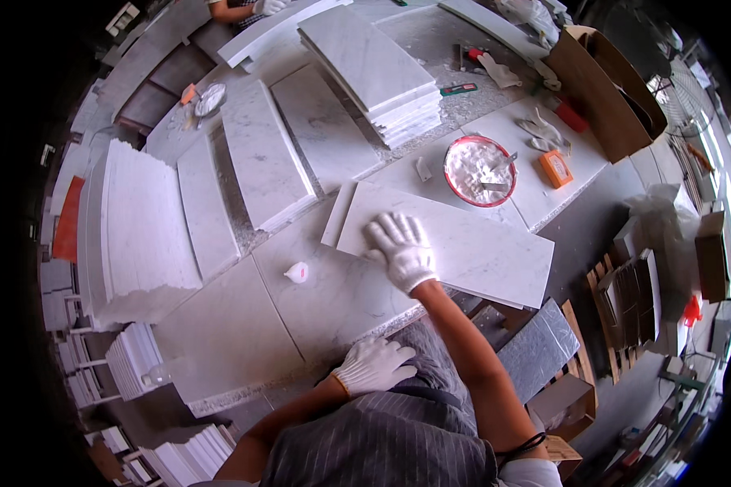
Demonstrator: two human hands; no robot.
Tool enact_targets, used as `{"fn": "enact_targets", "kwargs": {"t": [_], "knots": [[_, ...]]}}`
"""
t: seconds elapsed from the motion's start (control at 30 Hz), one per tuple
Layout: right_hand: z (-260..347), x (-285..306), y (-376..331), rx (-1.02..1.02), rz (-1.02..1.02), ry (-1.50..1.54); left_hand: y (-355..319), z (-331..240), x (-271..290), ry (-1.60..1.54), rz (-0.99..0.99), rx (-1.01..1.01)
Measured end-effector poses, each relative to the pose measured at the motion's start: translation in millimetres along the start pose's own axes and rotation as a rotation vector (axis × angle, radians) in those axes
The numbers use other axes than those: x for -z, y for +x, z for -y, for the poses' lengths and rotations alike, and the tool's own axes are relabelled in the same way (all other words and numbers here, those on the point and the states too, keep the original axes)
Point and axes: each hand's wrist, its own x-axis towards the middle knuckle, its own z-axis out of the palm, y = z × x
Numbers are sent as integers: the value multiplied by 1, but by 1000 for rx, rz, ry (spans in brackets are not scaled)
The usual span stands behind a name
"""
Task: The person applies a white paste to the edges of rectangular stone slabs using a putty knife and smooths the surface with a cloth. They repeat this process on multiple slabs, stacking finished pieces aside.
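Note:
My right hand [404, 250], in a white knit glove, lies flat with its fingers spread on a pale grey-veined marble slab [479, 247]. That slab rests on a second one, whose edge shows at its left end and along its near side. My left hand [376, 365], gloved too, is held low against my body by the near table edge; its fingers are loosely stretched and nothing shows in them. Beyond the slab stands a red-rimmed bowl [477, 158] of white paste with scraper-like blades in it. A small white crumpled piece [297, 273] lies left of the slab.
Stacked marble slabs [365, 65] and separate slabs [268, 162] cover the table's far and left parts. An orange box [555, 169], gloves [544, 130] and a cardboard box [601, 97] are at the right. Pallets flank the table. Another person's gloved hand [268, 6] is at the top.

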Motion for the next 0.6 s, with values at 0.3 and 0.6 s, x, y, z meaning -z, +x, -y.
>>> {"fn": "enact_targets", "kwargs": {"t": [0.3, 0.6], "knots": [[-168, 104, -135, -656, -73, -338, -20, 29, -7, -38, -73, 24], [-76, 49, -84, -630, 62, -340, -32, 43, 0, 5, -53, 65]]}}
